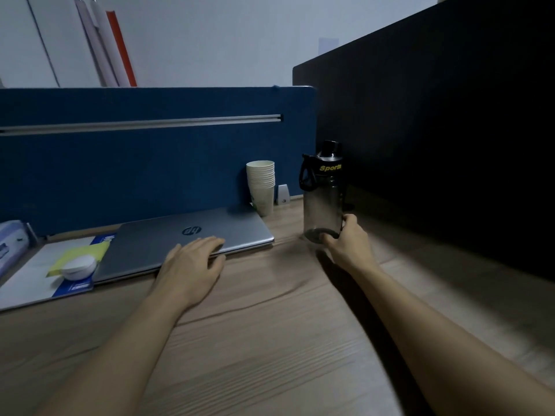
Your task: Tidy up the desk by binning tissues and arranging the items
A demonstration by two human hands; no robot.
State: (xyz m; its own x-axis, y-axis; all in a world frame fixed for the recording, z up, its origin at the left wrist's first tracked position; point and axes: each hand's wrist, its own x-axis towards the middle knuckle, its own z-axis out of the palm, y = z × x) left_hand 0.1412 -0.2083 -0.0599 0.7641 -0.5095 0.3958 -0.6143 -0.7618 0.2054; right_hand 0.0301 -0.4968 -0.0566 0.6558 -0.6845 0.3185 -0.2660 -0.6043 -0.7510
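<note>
A dark see-through sports bottle [322, 202] with a black lid stands upright on the wooden desk [270, 340] at the right. My right hand [348, 244] grips its base. A closed silver laptop [192, 238] lies against the blue partition. My left hand [192, 265] rests flat on the laptop's front edge, fingers spread, holding nothing. A stack of paper cups [261, 184] stands behind the laptop's right corner. No tissue shows in view.
A blue partition [135, 163] closes the back of the desk and a dark cabinet [450, 130] walls the right side. At the left lie white and blue papers [36, 277] with a yellow note and a round white object [79, 267] on top.
</note>
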